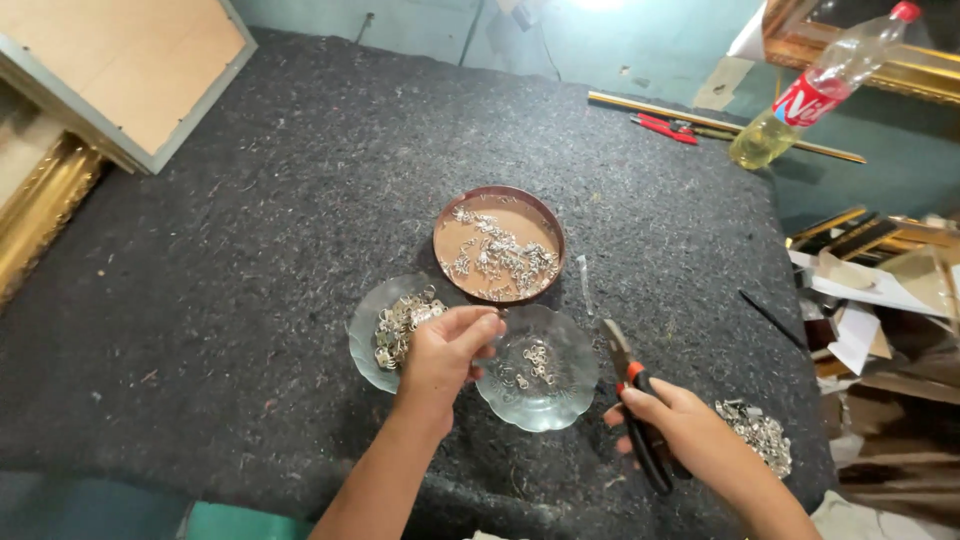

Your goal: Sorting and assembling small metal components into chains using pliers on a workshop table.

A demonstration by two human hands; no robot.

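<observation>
Grey felt covers the desk (250, 260), which stands against a teal wall with gilt frames at both sides. A round tin (499, 244) and two glass dishes (540, 372) hold small metal clips. The left hand (447, 350) hovers between the dishes, fingers pinched together on something too small to make out. The right hand (680, 425) is clamped around red-handled pliers (632, 400), their grips partly hidden, beside a loose heap of clips (757, 432).
</observation>
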